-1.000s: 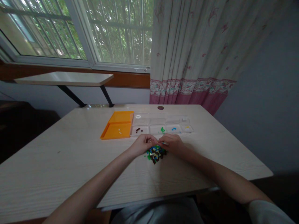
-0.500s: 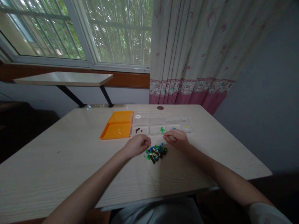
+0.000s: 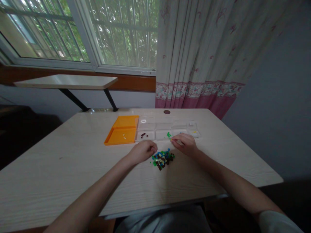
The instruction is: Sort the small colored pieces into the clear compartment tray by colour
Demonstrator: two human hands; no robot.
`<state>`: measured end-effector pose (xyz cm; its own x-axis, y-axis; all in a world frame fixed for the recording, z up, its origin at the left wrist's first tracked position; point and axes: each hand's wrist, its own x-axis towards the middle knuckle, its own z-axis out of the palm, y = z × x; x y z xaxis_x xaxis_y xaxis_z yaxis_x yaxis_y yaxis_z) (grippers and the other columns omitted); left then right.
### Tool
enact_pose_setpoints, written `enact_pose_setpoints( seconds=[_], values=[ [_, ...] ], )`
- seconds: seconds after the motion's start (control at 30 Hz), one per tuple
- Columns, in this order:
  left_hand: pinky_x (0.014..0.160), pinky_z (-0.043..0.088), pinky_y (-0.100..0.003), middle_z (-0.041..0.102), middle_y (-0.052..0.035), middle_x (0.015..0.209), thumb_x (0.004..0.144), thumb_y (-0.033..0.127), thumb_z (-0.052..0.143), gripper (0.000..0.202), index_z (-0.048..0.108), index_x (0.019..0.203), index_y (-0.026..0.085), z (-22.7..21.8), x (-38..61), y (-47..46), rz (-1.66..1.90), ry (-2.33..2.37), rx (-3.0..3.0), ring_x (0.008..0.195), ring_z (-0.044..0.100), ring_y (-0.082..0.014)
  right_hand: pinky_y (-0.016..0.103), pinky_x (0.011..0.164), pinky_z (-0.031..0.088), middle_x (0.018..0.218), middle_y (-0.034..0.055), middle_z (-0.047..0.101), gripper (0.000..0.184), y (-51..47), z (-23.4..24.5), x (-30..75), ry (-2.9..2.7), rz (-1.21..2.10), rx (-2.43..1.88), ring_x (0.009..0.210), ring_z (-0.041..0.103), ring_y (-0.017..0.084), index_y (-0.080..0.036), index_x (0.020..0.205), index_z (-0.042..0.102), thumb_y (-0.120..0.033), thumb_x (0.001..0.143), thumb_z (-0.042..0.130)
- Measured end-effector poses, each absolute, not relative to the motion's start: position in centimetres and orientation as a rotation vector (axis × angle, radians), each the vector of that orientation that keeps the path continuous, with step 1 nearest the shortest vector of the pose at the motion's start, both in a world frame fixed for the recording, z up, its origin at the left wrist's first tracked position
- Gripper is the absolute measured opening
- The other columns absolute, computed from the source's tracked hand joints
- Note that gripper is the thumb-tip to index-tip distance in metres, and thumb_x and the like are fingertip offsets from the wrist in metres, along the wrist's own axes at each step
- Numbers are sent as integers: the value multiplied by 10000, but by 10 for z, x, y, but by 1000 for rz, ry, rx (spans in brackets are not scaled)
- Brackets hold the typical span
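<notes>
A small pile of building bricks, green, blue, brown and pale, lies on the table between my hands. My right hand pinches a tiny yellow brick at the front edge of the clear compartment tray. Closed at the pile's left side, my left hand rests with its fingers curled; what they hold, if anything, is hidden. Within the tray's front row are brown bricks, green bricks and yellow bricks. Some blue shows behind my right hand.
An orange tray with a few white pieces adjoins the clear tray on the left. A white ring lies in the back row. Farther back are a raised shelf and a cable hole in the table.
My right hand has shifted very slightly, and the yellow brick at its fingertips shows more plainly. My left hand and the pile look the same.
</notes>
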<state>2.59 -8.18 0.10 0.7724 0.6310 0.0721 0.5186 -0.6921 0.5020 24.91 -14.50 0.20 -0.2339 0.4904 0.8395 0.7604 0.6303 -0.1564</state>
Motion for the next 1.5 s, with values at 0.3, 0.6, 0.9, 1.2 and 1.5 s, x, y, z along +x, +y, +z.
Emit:
enact_pose_setpoints(
  seconds=[0.3, 0.6, 0.9, 1.2, 1.5],
  values=[
    [633, 381, -194, 605, -23, 739, 735, 122, 458, 196, 641, 787, 167, 3, 22, -81, 304, 718, 2581, 686, 532, -122, 206, 623, 455, 717, 10, 674, 70, -139, 5, 272, -1972, -407, -1083, 650, 615, 104, -188, 786, 626, -211, 789, 560],
    [641, 392, -195, 607, -25, 757, 777, 194, 493, 165, 650, 825, 182, 5, 20, -83, 303, 686, 2625, 702, 537, -124, 212, 630, 432, 801, 32, 664, 169, -136, 19, 334, -2121, -309, -1446, 693, 601, 123, -188, 862, 635, -262, 830, 486],
    [692, 408, -210, 620, -31, 811, 791, 199, 471, 173, 642, 818, 187, 0, 20, -83, 320, 699, 2655, 760, 558, -139, 239, 660, 419, 834, 48, 667, 188, -131, 19, 384, -2099, -132, -1873, 728, 602, 163, -193, 849, 662, -272, 784, 505],
    [680, 405, -212, 623, -33, 834, 780, 166, 439, 192, 625, 824, 184, 0, 18, -81, 320, 738, 2689, 739, 560, -137, 228, 675, 418, 827, 53, 685, 206, -129, 13, 393, -2074, 31, -2033, 742, 610, 167, -193, 846, 680, -281, 771, 510],
    [700, 414, -218, 628, -41, 854, 811, 222, 431, 217, 638, 867, 194, 2, 14, -80, 294, 745, 2702, 776, 569, -144, 230, 593, 394, 768, 50, 689, 249, -131, 18, 392, -2046, 32, -1992, 650, 597, 160, -183, 831, 679, -312, 796, 469]
  ],
)
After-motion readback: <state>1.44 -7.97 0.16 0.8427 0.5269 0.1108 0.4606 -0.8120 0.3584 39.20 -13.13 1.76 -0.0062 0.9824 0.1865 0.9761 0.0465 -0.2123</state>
